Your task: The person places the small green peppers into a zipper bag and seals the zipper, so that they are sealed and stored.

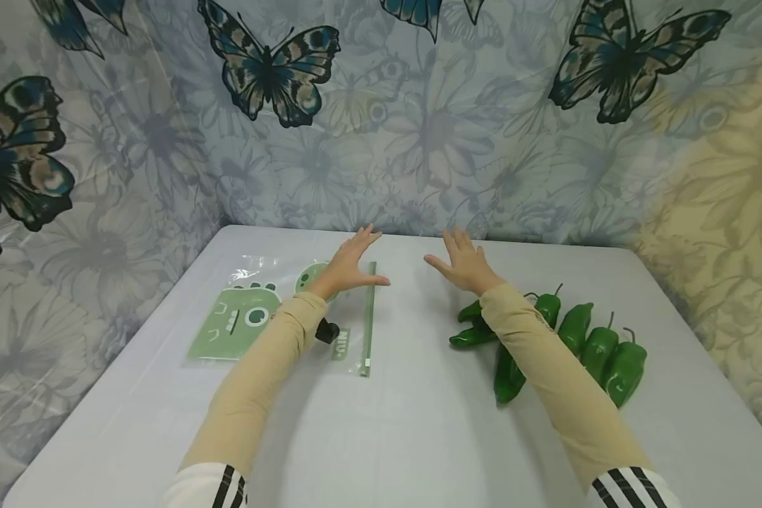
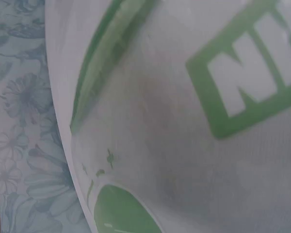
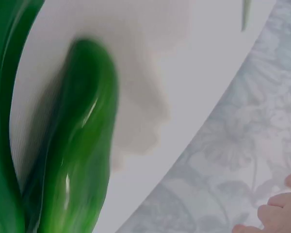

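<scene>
My left hand [image 1: 348, 268] hovers above a clear zip bag [image 1: 241, 331] printed with a green cartoon face; its fingers are spread and hold nothing. The bag lies flat on the left, its green zip strip [image 1: 370, 317] along the right side. In the left wrist view, a green printed label [image 2: 242, 73] and the strip show close up. My right hand [image 1: 466, 267], fingers straight and thumb out, is in the air just beyond several green peppers [image 1: 625, 367]. The right forearm hides some of them. A glossy pepper [image 3: 82, 141] fills the left of the right wrist view.
A white-covered table [image 1: 406, 437] bears the bag and peppers. Behind it and along the sides hangs floral cloth with butterflies [image 1: 268, 67]. A small black object [image 1: 327, 331] sits at the left wrist.
</scene>
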Motion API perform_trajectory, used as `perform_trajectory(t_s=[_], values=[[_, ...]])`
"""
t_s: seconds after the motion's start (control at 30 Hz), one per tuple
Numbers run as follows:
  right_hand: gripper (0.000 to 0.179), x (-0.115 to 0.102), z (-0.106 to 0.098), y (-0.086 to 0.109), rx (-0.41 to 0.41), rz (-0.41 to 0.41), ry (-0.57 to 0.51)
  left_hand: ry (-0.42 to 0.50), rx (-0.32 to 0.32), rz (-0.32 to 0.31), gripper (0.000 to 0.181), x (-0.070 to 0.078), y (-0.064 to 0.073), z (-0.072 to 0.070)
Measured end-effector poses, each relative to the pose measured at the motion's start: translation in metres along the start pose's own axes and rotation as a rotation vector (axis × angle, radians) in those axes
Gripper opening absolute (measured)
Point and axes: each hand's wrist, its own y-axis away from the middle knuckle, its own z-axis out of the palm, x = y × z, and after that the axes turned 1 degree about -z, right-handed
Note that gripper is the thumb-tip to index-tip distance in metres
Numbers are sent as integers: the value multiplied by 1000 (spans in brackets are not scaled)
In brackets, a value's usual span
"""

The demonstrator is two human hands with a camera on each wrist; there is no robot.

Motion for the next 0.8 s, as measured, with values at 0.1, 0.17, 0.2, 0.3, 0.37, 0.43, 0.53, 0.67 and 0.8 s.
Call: perform_trajectory(t_s=[0.1, 0.17, 0.2, 0.3, 0.37, 0.43, 0.53, 0.67, 0.8], values=[[89, -6, 3, 3, 16, -26, -39, 87, -23, -27, 100, 7, 5, 0], [90, -10, 5, 6, 13, -31, -60, 145, -29, -39, 101, 10, 9, -1], [90, -11, 6, 7, 9, -31, -69, 179, -26, -43, 101, 12, 11, -1], [90, -15, 8, 11, -3, -37, -100, 287, 6, -39, 98, 16, 19, -4], [89, -17, 10, 13, -7, -50, -131, 349, 42, -22, 94, 16, 25, -5], [87, -18, 11, 16, -5, -68, -161, 396, 76, 15, 92, 15, 31, -6], [82, -19, 13, 22, -9, -96, -209, 415, 99, 75, 92, 14, 39, -6], [77, -20, 15, 30, -19, -130, -252, 423, 108, 103, 97, 13, 47, -5], [73, -24, 15, 32, 6, -140, -281, 404, 94, 94, 102, 10, 52, -1]])
